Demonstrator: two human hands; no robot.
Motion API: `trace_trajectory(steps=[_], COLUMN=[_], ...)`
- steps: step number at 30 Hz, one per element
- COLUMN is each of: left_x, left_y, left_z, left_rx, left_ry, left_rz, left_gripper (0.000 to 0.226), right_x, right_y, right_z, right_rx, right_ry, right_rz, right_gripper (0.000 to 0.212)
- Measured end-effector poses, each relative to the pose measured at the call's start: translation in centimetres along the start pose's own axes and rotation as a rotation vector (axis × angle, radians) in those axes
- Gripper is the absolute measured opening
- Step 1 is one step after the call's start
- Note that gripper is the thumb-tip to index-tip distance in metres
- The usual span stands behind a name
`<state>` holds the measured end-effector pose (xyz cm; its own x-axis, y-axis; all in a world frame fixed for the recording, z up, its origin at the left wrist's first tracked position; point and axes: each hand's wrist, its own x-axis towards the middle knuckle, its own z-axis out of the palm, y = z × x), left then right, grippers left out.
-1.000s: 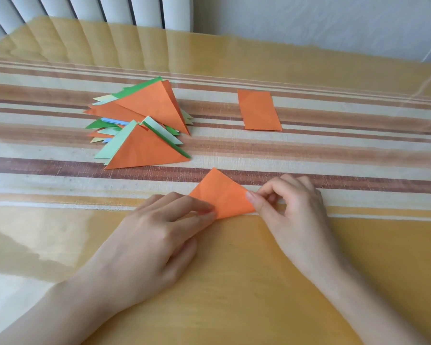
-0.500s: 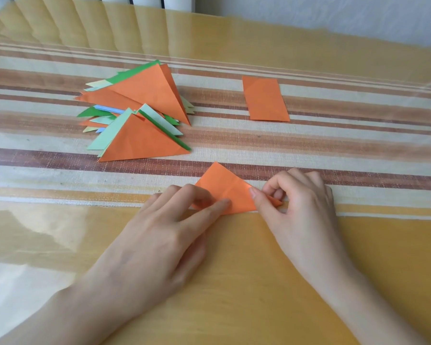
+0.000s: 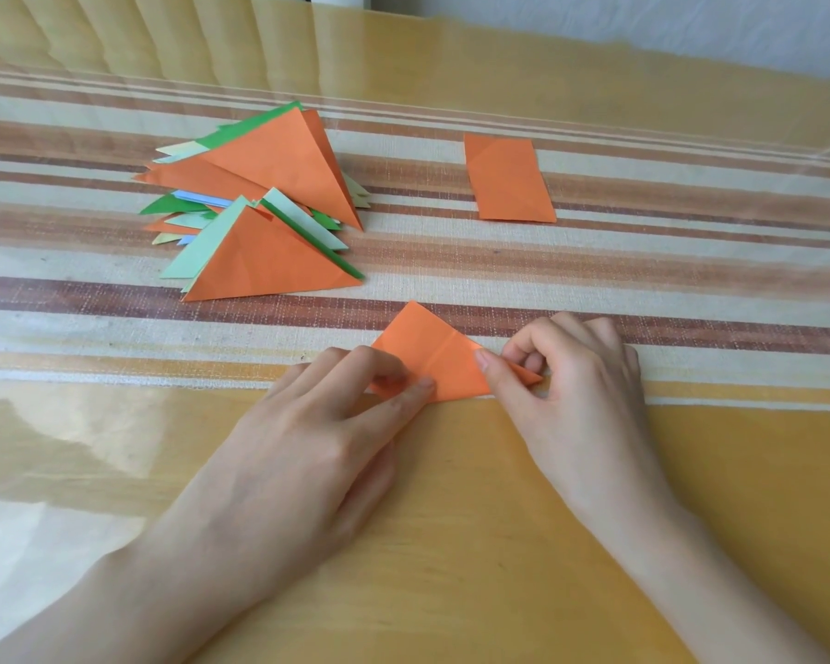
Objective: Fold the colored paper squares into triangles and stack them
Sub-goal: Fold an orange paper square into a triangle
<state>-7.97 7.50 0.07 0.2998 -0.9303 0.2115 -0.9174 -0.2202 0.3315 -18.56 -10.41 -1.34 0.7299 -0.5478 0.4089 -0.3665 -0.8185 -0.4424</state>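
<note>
- Right grip: thumb and bent forefinger pinch the right-hand corner of the orange paper, and the other fingers curl in behind. It is grasping, not released.
- Left grip: fingertips press the paper's left corner down onto the surface. The fingers lie fairly straight and nothing closes round the sheet. I cannot tell whether the thumb is tucked under the edge.
- Likely reason for the split: one side pins the sheet so it cannot skate, while the other draws the corner taut to sharpen or line up the fold.
- The paper lies flat between the two grips and touches both. Its point faces away from them and its long edge lies nearest the wrists. A crease crosses it from the far sloping edge to the near edge.
- Pile of folded triangles: beyond the left grip and well apart from it. Orange, green, pale green and a little blue, fanned loosely rather than squared up. This is probably where the piece goes next.
- Orange rectangle: lies flat beyond the right grip, farther off than the pile and clear of it. It looks like a sheet waiting its turn.
- The surface carries a striped cloth under a glossy clear cover. It looks slick, which fits the firm pinning.
</note>
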Motion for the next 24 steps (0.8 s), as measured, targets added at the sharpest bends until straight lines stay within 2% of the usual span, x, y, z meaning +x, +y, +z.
trace_trajectory(steps=[19,24], left_x=[0.0,0.2], left_y=[0.4,1.4], left_z=[0.4,0.7], left_rx=[0.028,0.149], left_ry=[0.046,0.107], left_rz=[-0.029,-0.059], left_gripper=[0.043,0.042], right_x=[0.1,0.0], right_y=[0.0,-0.2], right_z=[0.2,0.1], right_rx=[-0.045,-0.095], right_ry=[0.009,0.026], right_rz=[-0.022,-0.006], right_gripper=[0.028,0.031])
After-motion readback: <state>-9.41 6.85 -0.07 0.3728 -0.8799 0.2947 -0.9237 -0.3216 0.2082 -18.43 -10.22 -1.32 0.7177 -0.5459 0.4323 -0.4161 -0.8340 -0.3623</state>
